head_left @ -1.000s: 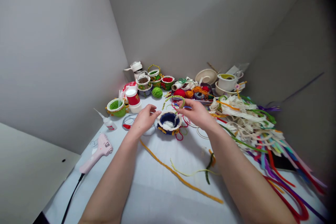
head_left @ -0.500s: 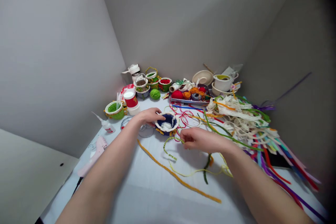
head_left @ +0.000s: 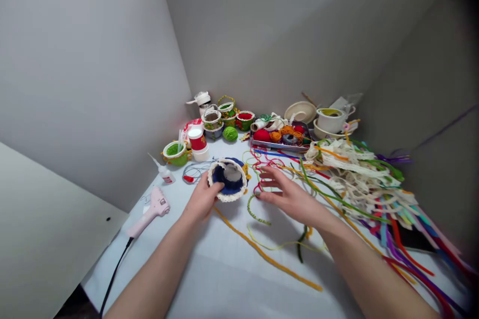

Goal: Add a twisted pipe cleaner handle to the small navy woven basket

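Note:
In my left hand (head_left: 205, 195) is a small dark-blue basket (head_left: 220, 179) with a white braided rim and yellow trim on its right side. My thumb hooks inside the rim, and the basket is tilted so that its mouth faces me. My right hand (head_left: 286, 194) is open beside it, fingers apart and pointing at the basket without touching it. A short green twisted cord (head_left: 258, 217) curves across the table just under my right thumb. Nearer to me lie a thin yellow-green yarn (head_left: 277, 247) and a long mustard cord (head_left: 267, 259).
At left are a pink glue gun (head_left: 151, 212), a glue bottle (head_left: 165, 174) and a green basket (head_left: 175, 154). Several finished baskets (head_left: 212, 120) line the back. A metal tray (head_left: 288, 147) holds yarn balls. Lace and ribbons (head_left: 348, 169) heap up on the right.
My left hand has turned and tilted the blue basket toward me. My right hand has opened its fingers and let go of the green cord. The view has shifted slightly left.

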`<action>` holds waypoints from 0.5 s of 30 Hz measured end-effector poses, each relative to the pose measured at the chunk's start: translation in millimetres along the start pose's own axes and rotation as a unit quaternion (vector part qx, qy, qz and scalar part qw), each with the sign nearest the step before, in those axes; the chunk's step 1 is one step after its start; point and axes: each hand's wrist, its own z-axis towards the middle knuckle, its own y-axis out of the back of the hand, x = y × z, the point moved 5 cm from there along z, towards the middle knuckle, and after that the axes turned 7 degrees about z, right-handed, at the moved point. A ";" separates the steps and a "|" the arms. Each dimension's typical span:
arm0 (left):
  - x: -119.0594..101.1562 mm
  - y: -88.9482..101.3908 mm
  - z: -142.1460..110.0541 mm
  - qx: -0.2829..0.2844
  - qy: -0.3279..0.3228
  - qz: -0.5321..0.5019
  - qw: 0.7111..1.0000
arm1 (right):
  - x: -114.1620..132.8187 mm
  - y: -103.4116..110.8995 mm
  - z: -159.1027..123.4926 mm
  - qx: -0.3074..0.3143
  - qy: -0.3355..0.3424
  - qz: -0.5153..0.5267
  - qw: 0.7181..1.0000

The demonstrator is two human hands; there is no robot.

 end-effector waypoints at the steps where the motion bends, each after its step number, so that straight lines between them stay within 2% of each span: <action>1: 4.4 0.7 -10.4 -0.013 -0.008 -0.035 0.999 | 2.2 -10.5 -0.3 0.014 -0.004 0.047 0.999; 3: 13.2 0.5 -28.0 -0.028 -0.006 -0.077 0.997 | 4.8 -30.8 -0.2 0.029 -0.017 0.095 0.995; 5: 18.9 -0.4 -41.3 -0.028 -0.004 -0.094 0.995 | 6.2 -45.5 1.4 0.021 -0.019 0.101 0.994; 10: 23.0 -1.4 -56.5 0.058 -0.004 -0.195 0.979 | 10.6 -55.7 7.4 -0.004 0.013 0.085 0.996; 12: 26.1 -2.5 -57.1 0.102 0.029 -0.256 0.961 | 11.9 -56.3 8.8 0.001 0.011 0.084 0.996; 15: 37.4 -6.5 -56.1 0.147 0.126 -0.320 0.927 | 13.4 -60.1 9.6 0.011 -0.002 0.065 0.998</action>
